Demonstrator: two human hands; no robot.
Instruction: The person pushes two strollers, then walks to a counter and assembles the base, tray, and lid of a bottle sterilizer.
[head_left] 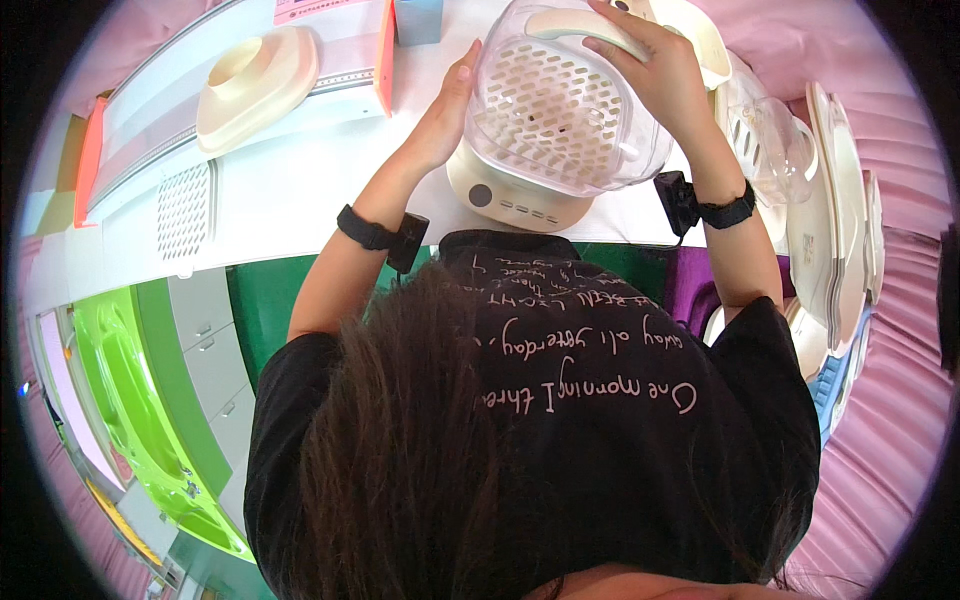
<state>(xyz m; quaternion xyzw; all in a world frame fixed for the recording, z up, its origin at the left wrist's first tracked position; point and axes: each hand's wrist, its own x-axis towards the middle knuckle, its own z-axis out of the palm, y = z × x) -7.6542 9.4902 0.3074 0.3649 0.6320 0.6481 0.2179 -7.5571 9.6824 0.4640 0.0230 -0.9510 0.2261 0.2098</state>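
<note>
In front of me on the white table stands a cream electric steamer base (520, 205) with a round dark knob and a row of small buttons. On it rests a clear steamer container (650, 150), tilted slightly in view, with a slotted tray (550, 110) showing through its wall. My right hand (665, 75) is closed round the pale curved handle (575, 25) at the container's top. Against the container's left side lies my left hand (445, 120), its fingers stretched out flat along the wall. Black straps with small boxes circle both my wrists.
At the left, a cream funnel-shaped part (258, 85) sits on a clear panel with orange ends (385, 60). A slotted white tray (185, 210) lies nearer. To the right are another clear container (780, 150) and upright cream panels (830, 220).
</note>
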